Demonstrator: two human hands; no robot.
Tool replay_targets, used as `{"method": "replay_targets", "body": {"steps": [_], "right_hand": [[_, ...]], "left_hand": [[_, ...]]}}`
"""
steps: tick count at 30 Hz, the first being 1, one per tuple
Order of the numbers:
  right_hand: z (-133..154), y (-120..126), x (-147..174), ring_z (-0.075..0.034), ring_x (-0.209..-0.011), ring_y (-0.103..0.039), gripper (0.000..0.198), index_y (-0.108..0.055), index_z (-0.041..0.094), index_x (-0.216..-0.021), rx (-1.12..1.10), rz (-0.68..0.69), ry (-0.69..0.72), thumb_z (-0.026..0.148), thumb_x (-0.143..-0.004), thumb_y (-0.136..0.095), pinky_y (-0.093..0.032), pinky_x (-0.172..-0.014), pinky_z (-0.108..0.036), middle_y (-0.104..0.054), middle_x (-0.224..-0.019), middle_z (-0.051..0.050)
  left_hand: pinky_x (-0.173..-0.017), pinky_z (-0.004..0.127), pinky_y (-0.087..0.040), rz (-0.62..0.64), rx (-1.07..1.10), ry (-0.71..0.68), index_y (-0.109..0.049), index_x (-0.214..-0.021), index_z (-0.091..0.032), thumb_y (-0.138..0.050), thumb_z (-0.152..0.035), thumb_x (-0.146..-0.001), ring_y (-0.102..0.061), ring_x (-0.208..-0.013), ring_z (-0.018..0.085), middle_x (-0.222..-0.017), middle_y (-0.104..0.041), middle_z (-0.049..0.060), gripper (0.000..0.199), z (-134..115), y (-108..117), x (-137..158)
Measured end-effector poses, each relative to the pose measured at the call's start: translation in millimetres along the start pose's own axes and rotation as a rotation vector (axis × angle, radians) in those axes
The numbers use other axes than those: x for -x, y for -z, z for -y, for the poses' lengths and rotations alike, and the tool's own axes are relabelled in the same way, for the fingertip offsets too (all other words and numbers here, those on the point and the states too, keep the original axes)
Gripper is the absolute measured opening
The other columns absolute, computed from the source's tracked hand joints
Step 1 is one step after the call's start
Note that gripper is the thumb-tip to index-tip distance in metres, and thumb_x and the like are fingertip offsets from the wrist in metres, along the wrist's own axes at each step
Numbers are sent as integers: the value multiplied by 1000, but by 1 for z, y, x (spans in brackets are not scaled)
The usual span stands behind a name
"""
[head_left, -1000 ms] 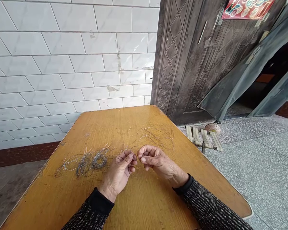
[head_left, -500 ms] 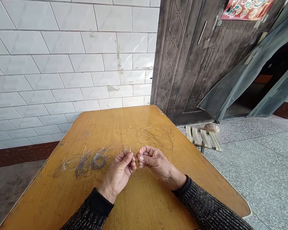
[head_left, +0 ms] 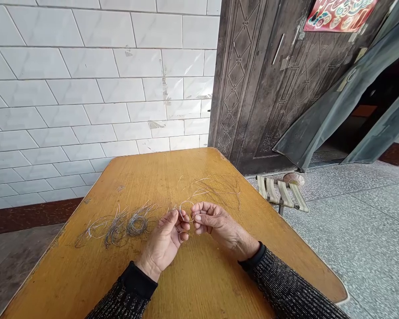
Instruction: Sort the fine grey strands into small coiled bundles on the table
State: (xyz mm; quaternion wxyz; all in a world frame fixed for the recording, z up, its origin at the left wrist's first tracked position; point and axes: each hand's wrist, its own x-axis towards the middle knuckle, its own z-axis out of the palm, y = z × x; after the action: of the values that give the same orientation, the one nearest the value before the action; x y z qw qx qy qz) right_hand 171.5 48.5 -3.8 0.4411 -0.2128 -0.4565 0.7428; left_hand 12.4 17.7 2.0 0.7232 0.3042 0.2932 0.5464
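Lifts the thumb of the bare left hand (head_left: 161, 243) away from its fingers since half a second ago, easing that grip open; pinches a thin, silvery wire loop (head_left: 180, 208) in the bare right hand (head_left: 217, 224) at centre frame, near coiled grey wire bundles (head_left: 137, 224) at centre left on a yellow-brown wooden table (head_left: 193, 274).

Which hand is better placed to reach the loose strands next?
Probably the right hand: the loose strands lie just beyond it, while the left hand is nearer the coiled bundles. The right does pinch a thin wire loop, though.
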Motion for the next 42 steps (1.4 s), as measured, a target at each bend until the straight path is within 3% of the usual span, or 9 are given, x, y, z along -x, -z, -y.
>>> {"method": "replay_targets", "body": {"steps": [7,11,16,21,29,34,38,42], "right_hand": [[4,-1,0,-6,-53,-56,23,-61,16,-82,24,-36,19,29,-67,-72,-48,-48,-16,-60,-65,3],[5,-2,-2,-5,-48,-53,26,-61,15,-75,124,-156,38,34,-63,-74,-45,-44,-15,-58,-59,3],[3,0,-5,-5,-45,-51,31,-60,15,-69,236,-277,6,37,-55,-77,-43,-42,-16,-56,-55,5],[-3,1,-12,-5,-43,-52,32,-59,14,-67,266,-260,-76,38,-54,-76,-43,-41,-17,-56,-53,5],[-29,-10,-25,-5,-44,-54,25,-60,15,-74,278,-178,-166,31,-59,-73,-45,-45,-18,-59,-56,5],[-34,-6,-26,-7,-48,-55,20,-62,17,-82,355,-238,-88,20,-63,-68,-46,-47,-21,-60,-59,4],[-30,-5,-24,-7,-40,-49,16,-61,17,-84,558,-288,-20,16,-68,-58,-39,-40,-19,-55,-50,6],[-15,5,-25,-8,-39,-49,15,-63,17,-81,975,-355,111,18,-73,-51,-37,-40,-19,-55,-48,4]], "left_hand": [[-49,17,-41,-51,-138,-24,-66,-74,-16,-74,-27,-64,-53,-62,7,-74,-59,-1,17,1,-1,0],[-50,19,-40,-117,-304,-75,-67,-79,-15,-71,-32,-67,-53,-62,8,-79,-60,2,21,0,-1,-1],[-50,18,-39,-313,-248,-277,-65,-79,-15,-70,-29,-65,-53,-62,8,-79,-60,2,21,-17,5,-7],[-48,17,-36,-421,-161,-431,-64,-76,-15,-70,-28,-62,-50,-57,6,-75,-60,1,20,-34,15,-15],[-48,17,-36,-405,-203,-408,-64,-78,-14,-69,-28,-64,-49,-57,6,-75,-59,0,20,-28,19,-17],[-48,17,-35,-404,-231,-393,-63,-76,-14,-68,-28,-64,-49,-56,6,-73,-58,0,20,-27,18,-16],[-49,17,-36,-386,-292,-375,-63,-77,-13,-67,-30,-66,-50,-57,7,-74,-58,1,20,-26,16,-15],[-50,19,-39,-368,-524,-412,-64,-82,-14,-63,-34,-71,-51,-58,9,-72,-60,2,22,-21,10,-10]]}}
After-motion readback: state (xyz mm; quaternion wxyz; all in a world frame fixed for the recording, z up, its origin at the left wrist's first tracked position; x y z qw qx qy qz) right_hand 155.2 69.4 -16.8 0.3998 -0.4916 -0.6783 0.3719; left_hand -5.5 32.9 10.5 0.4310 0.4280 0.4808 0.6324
